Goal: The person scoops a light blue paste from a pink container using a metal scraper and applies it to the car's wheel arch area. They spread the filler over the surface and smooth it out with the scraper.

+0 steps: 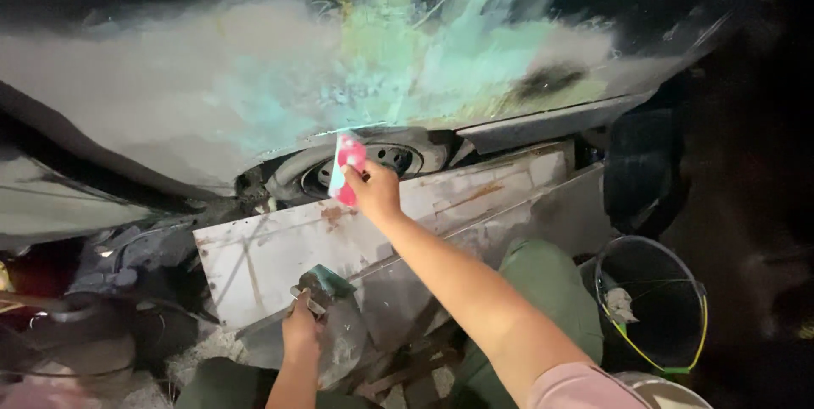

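Note:
My right hand (373,190) is stretched forward and grips a small pink and white spreader (347,168), held against the lower edge of a car body panel (212,95) just above the wheel arch. The panel is coated with grey and green filler patches. My left hand (300,331) is low near my knees, shut on a flat metal tool (315,289) smeared with greenish filler. The wheel (386,157) shows under the arch.
Worn metal sheets (280,252) lean against the car below the arch. A black bucket (653,299) with a rag in it stands at the right. Dark clutter and cables lie at the left (110,265). My green trouser legs (543,290) are in the foreground.

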